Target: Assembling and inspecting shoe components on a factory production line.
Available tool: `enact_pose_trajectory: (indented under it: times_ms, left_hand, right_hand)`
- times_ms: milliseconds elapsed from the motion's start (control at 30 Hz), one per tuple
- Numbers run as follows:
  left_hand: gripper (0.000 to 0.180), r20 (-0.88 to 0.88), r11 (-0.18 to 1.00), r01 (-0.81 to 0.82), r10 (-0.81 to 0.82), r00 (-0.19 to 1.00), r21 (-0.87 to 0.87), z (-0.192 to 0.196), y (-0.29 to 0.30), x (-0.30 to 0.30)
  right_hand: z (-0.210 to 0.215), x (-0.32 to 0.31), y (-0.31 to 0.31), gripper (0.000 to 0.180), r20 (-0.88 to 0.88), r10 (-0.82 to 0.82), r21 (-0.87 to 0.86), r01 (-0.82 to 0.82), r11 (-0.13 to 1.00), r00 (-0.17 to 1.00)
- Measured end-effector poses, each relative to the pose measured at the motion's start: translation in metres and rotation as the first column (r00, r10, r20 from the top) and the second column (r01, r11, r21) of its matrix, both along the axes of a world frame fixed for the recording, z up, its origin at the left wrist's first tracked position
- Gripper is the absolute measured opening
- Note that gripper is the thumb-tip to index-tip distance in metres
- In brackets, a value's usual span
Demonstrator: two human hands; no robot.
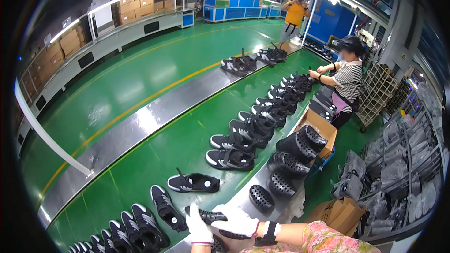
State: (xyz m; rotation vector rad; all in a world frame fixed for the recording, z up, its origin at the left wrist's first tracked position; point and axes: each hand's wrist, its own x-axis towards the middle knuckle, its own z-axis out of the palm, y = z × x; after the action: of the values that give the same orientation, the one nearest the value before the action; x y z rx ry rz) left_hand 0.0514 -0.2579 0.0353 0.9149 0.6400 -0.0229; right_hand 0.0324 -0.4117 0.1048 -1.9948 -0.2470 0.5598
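Both my hands wear white gloves, low in the picture at the near edge of the green table. My left hand (pixel 198 227) is closed at the left end of a black perforated plastic shoe insert (pixel 212 216). My right hand (pixel 236 221) curls over its right end, with some fingers hidden. More black perforated plastic shows below my right hand and between my wrists, partly covered. Just beyond my hands lies a black sneaker (pixel 201 182) with a grey-white toe. Another sneaker (pixel 167 211) rests left of my left hand, toe pointing away.
Rows of black sneakers (pixel 229 159) line the green surface (pixel 140 171). Several black shoe inserts (pixel 261 197) stand on the ledge at right, beside a cardboard box (pixel 328 129). A co-worker (pixel 349 77) in stripes handles something farther along. Racks of wrapped items (pixel 393 159) stand right.
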Motion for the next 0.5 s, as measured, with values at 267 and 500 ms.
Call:
enact_pose_trajectory:
  times_ms: [267,500]
  left_hand:
    - [0.031,0.074,0.089,-0.029,-0.561,0.824,0.996,-0.031,0.0,0.018]
    - [0.03,0.105,0.225,0.02,-0.533,0.84,0.974,-0.022,-0.02,0.066]
  right_hand:
    - [0.02,0.061,-0.038,0.038,0.292,-0.333,-0.144,0.386,0.911,0.897]
    - [-0.027,0.1,-0.044,0.04,0.329,-0.292,-0.371,0.407,0.835,0.898]
